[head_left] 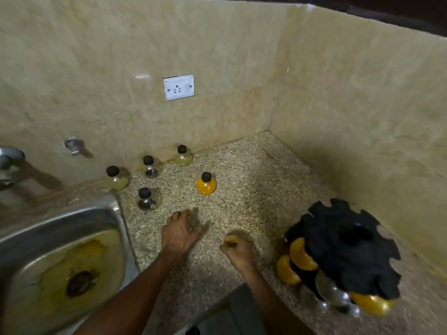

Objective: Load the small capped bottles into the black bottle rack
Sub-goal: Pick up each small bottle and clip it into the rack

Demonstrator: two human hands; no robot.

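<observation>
At four o'clock, black bottle rack (348,247) waits half-loaded; left hand (181,232) and right hand (238,249) both grip blurred bottles, likely rack-bound.

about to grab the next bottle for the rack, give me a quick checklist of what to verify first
1. Bottles left to load: ok. Five stand capped on the counter, the orange bottle nearest the rack.
2. Left hand free: cannot tell. It lies blurred over the counter; something dark shows at the fingers.
3. Right hand free: not ok. It is curled round something yellowish, too blurred to name.
4. Free slots in the black rack: ok. Open notches show along the top rim.
5. Path from bottles to rack: ok. Bare counter lies between.
6. Sink edge: ok. The nearest dark bottle stands clear of it.
</observation>
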